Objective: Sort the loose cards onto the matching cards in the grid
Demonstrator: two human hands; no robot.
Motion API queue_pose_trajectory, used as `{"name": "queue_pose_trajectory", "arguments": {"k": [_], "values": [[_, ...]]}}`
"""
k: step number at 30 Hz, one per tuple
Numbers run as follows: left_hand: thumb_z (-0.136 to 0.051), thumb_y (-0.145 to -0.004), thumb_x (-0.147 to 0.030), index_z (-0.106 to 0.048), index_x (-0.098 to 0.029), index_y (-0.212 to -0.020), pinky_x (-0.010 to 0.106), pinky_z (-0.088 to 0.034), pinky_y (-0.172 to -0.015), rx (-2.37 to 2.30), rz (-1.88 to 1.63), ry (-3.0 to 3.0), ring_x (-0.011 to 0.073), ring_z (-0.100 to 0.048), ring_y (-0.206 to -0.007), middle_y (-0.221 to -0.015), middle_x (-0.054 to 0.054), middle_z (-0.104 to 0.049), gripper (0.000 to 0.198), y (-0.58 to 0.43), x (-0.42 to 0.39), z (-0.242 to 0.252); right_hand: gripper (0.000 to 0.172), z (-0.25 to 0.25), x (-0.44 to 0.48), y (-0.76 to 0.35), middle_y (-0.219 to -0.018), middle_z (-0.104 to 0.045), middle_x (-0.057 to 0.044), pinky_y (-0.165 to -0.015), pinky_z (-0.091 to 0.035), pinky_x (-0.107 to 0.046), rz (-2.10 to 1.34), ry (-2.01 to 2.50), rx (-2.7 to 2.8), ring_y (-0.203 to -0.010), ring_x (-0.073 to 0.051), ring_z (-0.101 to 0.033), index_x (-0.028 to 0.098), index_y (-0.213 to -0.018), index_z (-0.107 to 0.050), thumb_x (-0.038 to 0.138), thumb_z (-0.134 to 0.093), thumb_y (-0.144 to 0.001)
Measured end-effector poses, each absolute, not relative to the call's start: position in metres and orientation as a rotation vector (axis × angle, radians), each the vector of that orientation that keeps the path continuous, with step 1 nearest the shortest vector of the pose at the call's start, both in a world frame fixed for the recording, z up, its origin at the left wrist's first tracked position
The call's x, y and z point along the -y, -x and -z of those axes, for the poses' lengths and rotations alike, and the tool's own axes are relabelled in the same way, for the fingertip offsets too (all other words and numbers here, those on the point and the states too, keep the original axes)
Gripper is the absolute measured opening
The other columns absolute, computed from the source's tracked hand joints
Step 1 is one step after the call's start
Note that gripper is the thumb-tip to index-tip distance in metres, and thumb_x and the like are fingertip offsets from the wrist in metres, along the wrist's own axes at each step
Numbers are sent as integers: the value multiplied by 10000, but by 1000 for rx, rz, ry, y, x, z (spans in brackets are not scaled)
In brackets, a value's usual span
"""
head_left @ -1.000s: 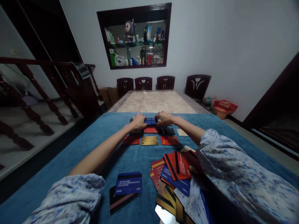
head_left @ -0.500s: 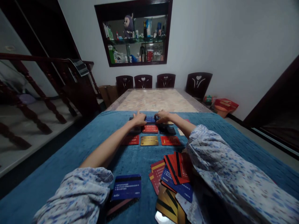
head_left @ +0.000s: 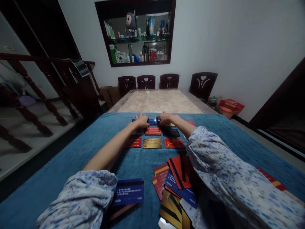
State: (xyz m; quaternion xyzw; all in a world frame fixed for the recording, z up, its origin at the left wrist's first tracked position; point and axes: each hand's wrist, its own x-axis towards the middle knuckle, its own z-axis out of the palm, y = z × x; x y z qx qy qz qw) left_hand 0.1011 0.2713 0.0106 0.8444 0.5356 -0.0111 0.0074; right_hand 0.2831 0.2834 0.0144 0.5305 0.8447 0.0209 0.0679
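Both arms [head_left: 111, 143] reach toward the far edge of the blue cloth [head_left: 81, 146], left hand [head_left: 142, 121] and right hand [head_left: 165, 119] bent, near each other.

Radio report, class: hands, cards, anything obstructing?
Left hand and right hand flank blue card; grip unclear. Red card lies just nearer. Right sleeve hides part of card pile.

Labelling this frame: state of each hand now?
Left hand: at left end of far blue card; grip unclear.
Right hand: at its right end; grip unclear.
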Motion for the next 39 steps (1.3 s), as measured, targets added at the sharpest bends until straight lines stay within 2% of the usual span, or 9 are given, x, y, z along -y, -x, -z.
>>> {"name": "queue_pose_trajectory", "arguments": {"k": [4,9,16,20,24,30,34,39], "values": [[-574,-765,-221,-661,-185,-1026,526,-367,-1011,-1679,41,-2643,333,-418,-1229,-1150,117,-648,277,-102,-271,-11,353,-16,-279,-280,-1065,-738,-93,-820,-495,-323,-43,-1640,-2467,-1098,-292,-591,234,-1085,-724,323,-661,-749],[-573,-771,-209,-668,-169,-1017,560,-346,-1024,-1665,51,-2657,346,-415,-1233,-1174,136,-638,267,-102,-271,-11,369,-16,-278,-275,-1101,-724,-129,-819,-499,-342,-42,-1638,-2435,-1117,-308,-583,180,-1081,-728,273,-632,-737],[-579,-766,-208,-661,-186,-1052,580,-359,-1000,-1637,32,-2675,362,-398,-1256,-1215,142,-625,299,-100,-269,-11,384,-18,-275,-278,-1074,-733,-101,-819,-488,-319,-58,-1623,-2464,-1114,-292,-580,218,-1096,-724,300,-642,-730],[-560,-776,-201,-648,-186,-1117,599,-328,-1014,-1630,-5,-2683,373,-380,-1287,-1259,151,-609,353,-96,-267,-10,444,-17,-273,-280,-1114,-716,-118,-822,-484,-332,-66,-1632,-2487,-1153,-312,-549,211,-1161,-699,333,-648,-737],[-536,-817,-216,-616,-191,-1187,555,-320,-1026,-1648,-73,-2697,362,-350,-1336,-1346,146,-562,380,-93,-263,-11,516,-20,-267,-283,-1215,-669,-137,-823,-486,-357,-72,-1655,-2498,-1202,-335,-510,213,-1249,-648,352,-635,-752],[-536,-853,-240,-600,-190,-1238,536,-295,-1043,-1640,-259,-2748,342,-339,-1350,-1362,140,-560,394,-88,-244,-17,604,-29,-253,-293,-1345,-581,-152,-920,-455,-452,-80,-1689,-2565,-1251,-363,-445,223,-1361,-574,346,-619,-771],[-526,-874,-237,-607,-207,-1230,530,-286,-1042,-1631,-356,-2764,329,-338,-1343,-1336,123,-582,366,-86,-226,-20,566,-32,-239,-297,-1318,-587,-160,-922,-439,-460,-110,-1700,-2629,-1229,-361,-436,207,-1350,-586,366,-604,-806],[-504,-888,-216,-640,-210,-1178,527,-283,-1032,-1601,-436,-2762,333,-359,-1307,-1296,112,-607,321,-83,-204,-22,441,-38,-216,-299,-1261,-613,-143,-899,-419,-416,-159,-1697,-2703,-1201,-339,-448,220,-1249,-652,349,-605,-831]]}}
